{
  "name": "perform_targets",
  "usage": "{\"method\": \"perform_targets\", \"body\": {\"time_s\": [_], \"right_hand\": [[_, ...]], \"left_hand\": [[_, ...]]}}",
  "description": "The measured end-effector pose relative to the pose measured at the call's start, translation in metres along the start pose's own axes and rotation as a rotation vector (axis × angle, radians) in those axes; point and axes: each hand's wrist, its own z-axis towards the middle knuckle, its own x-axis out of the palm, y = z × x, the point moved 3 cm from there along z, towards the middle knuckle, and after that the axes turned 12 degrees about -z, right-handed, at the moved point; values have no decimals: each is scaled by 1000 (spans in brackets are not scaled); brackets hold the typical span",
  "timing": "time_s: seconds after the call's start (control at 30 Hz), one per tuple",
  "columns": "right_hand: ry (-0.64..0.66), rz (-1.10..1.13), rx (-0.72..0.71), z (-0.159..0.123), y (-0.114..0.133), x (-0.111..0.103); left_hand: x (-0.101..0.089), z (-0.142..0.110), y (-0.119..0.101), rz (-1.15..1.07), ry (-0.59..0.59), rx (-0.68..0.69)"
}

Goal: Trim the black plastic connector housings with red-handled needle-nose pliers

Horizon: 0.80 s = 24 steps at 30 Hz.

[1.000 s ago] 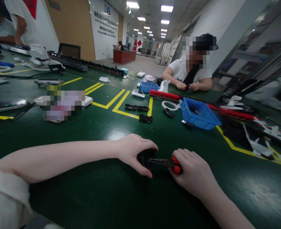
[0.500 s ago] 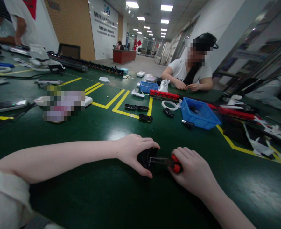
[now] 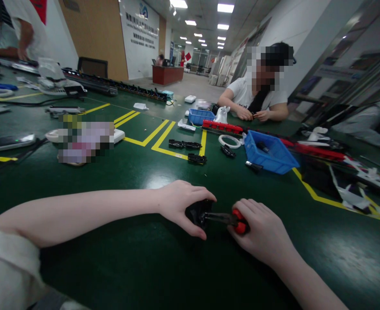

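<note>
While the head view is showing both hands over the green table (image 3: 128, 262), my left hand (image 3: 178, 204) is gripping a glossy black part (image 3: 194, 213) between fingers and thumb, and my right hand (image 3: 261, 228) is wrapping tightly around red-handled long-nose pliers (image 3: 222, 218), whose tips are meeting the part's right side. Compared with a second ago, part and pliers are hardly shifting, so I judge that I am working the same spot; whether the tips are biting, I cannot tell. Beyond, a wall sign (image 3: 138, 58) is carrying Chinese lettering too blurred to read; no brand is showing on the pliers.
</note>
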Motion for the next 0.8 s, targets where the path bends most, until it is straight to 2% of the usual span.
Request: {"method": "perform_targets", "body": {"time_s": [0.8], "right_hand": [[-4,-20,-32,-1,2,-2]], "left_hand": [[1,-1,3,-46,36,-11]]}}
